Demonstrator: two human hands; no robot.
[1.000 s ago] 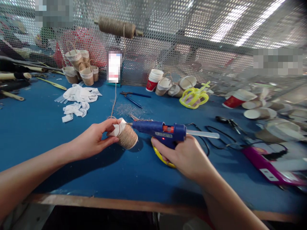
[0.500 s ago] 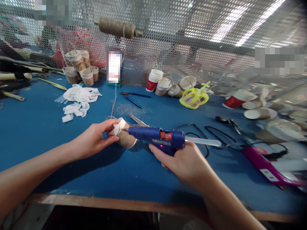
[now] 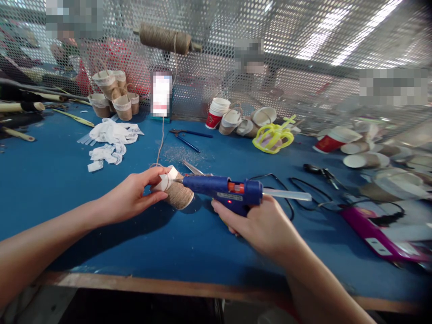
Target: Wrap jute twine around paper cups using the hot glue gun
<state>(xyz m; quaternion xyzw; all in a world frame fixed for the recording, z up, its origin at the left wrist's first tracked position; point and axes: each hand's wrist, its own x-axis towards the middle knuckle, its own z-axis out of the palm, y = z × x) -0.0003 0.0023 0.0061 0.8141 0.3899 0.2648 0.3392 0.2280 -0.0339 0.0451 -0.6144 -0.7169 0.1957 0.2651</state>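
My left hand grips a paper cup lying on its side, its lower part wrapped in brown twine and its white rim end under my fingers. A strand of twine runs from the cup up to a spool hung on the mesh screen. My right hand is closed round a blue hot glue gun with a red light lit. Its nozzle touches the cup near the white part. A clear glue stick sticks out of the gun's back.
On the blue table lie scissors behind the cup, pliers, white scraps, stacked twine-wrapped cups, more paper cups, a yellow crown shape, black cables and a magenta item. A person in red sits behind the mesh.
The glue gun first slid left and down along the cup, then lifted slightly so its nozzle meets the cup's upper side. My left hand and the cup stayed in place.
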